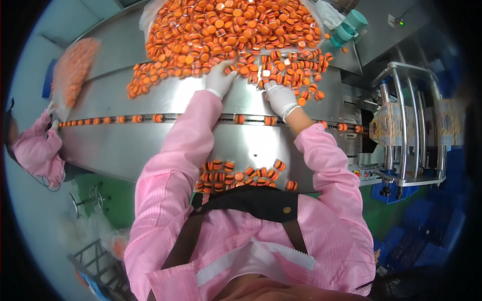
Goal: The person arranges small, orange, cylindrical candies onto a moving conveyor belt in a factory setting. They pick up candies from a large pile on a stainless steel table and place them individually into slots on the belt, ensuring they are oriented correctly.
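A large heap of small burger-shaped candies (236, 25), orange with dark and red layers and mostly in clear wrappers, lies at the far side of the steel table (150, 103). At the heap's near edge, my white-gloved left hand (221, 80) curls around a candy that shows between thumb and fingers. My right hand (281, 98), also gloved, is to its right with fingers bent together against loose candies; what they pinch is hidden. Between me and the hands, a conveyor channel (196, 118) carries spaced candies (240, 119) across the table, passing under my forearms.
More candies (236, 175) lie along the table's near edge. To the right stands a packing machine (411, 125) with metal bars and printed film. A teal bottle (346, 31) is at the back right. At far left, a co-worker (37, 150) is beside a bulging candy bag (75, 70).
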The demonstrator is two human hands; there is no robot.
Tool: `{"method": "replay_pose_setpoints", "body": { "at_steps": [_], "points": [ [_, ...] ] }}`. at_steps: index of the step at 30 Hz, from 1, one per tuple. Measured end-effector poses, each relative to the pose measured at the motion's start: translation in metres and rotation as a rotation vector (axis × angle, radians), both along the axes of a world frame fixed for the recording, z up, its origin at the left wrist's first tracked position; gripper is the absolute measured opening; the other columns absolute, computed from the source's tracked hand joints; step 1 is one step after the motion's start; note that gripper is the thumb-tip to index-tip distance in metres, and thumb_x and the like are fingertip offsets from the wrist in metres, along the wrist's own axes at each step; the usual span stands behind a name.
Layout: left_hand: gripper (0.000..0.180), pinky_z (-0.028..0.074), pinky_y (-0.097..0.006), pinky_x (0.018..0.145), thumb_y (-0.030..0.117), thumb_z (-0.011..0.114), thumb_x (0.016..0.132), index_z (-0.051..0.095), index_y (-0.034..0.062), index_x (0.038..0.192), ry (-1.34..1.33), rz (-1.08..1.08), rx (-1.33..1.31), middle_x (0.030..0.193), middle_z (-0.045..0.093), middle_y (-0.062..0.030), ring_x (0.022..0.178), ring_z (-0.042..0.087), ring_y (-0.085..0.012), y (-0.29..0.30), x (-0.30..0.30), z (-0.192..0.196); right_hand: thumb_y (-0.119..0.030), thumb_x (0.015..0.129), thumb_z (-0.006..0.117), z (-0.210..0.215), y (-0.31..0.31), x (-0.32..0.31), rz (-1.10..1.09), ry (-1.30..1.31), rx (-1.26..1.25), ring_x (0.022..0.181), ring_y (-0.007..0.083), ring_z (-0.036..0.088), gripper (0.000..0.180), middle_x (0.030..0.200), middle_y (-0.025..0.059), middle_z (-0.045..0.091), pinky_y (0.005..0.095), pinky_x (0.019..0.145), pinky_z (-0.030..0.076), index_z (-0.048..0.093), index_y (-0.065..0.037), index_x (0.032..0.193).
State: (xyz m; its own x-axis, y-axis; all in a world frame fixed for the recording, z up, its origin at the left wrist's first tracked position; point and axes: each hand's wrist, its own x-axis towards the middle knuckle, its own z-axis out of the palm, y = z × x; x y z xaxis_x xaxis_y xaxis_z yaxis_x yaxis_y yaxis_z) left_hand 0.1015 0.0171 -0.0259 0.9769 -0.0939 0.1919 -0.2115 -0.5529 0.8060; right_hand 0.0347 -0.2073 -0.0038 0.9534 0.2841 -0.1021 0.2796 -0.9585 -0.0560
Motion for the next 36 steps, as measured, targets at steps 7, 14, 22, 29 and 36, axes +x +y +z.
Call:
{"method": "replay_pose_setpoints", "body": {
  "at_steps": [7, 14, 22, 29, 36],
  "points": [
    [0.030, 0.049, -0.022, 0.062, 0.019, 0.055, 0.095, 0.056, 0.0069, 0.122, 0.339, 0.107, -0.528, 0.089, 0.063, -0.0029, 0.072, 0.060, -0.0101, 0.079, -0.101, 0.030, -0.022, 0.087, 0.057, 0.012, 0.008, -0.022, -0.159, -0.044, 0.308, 0.087, 0.0378, 0.063, 0.030, 0.104, 0.0188, 0.061, 0.0450, 0.077, 0.050, 0.049, -0.004, 0.110],
    [0.024, 0.047, -0.024, 0.066, 0.019, 0.060, 0.092, 0.062, 0.0035, 0.110, 0.177, 0.256, -0.264, 0.083, 0.061, -0.0023, 0.072, 0.057, -0.0083, 0.165, -0.174, -0.024, -0.024, 0.081, 0.067, 0.006, 0.018, -0.099, 0.049, 0.301, 0.721, 0.085, 0.0336, 0.062, 0.030, 0.090, 0.0177, 0.062, 0.0394, 0.077, 0.049, 0.056, -0.003, 0.099],
    [0.018, 0.050, -0.032, 0.075, 0.017, 0.064, 0.087, 0.067, 0.0029, 0.098, 0.027, 0.274, 0.063, 0.092, 0.068, -0.0110, 0.082, 0.065, -0.0216, 0.163, -0.193, -0.022, -0.042, 0.081, 0.067, 0.026, 0.018, -0.104, 0.228, 0.434, 0.625, 0.085, 0.0299, 0.061, 0.043, 0.092, 0.0160, 0.060, 0.0383, 0.077, 0.048, 0.060, -0.003, 0.096],
    [0.015, 0.050, -0.038, 0.073, 0.019, 0.065, 0.082, 0.067, 0.0084, 0.093, -0.040, 0.341, 0.064, 0.087, 0.064, -0.0131, 0.081, 0.063, -0.0321, 0.153, -0.193, -0.029, -0.039, 0.083, 0.064, 0.023, 0.032, -0.015, 0.258, 0.126, 0.556, 0.094, 0.0343, 0.057, 0.039, 0.096, 0.0175, 0.059, 0.0422, 0.085, 0.046, 0.061, -0.003, 0.098],
    [0.013, 0.050, -0.038, 0.076, 0.016, 0.063, 0.084, 0.065, 0.0055, 0.092, -0.007, 0.312, 0.098, 0.090, 0.064, -0.0139, 0.084, 0.063, -0.0303, 0.154, -0.193, -0.025, -0.019, 0.079, 0.062, 0.014, 0.065, 0.074, -0.004, -0.349, 0.656, 0.088, 0.0319, 0.058, 0.017, 0.089, 0.0146, 0.060, 0.0411, 0.081, 0.047, 0.065, -0.004, 0.088]
  ]
}}
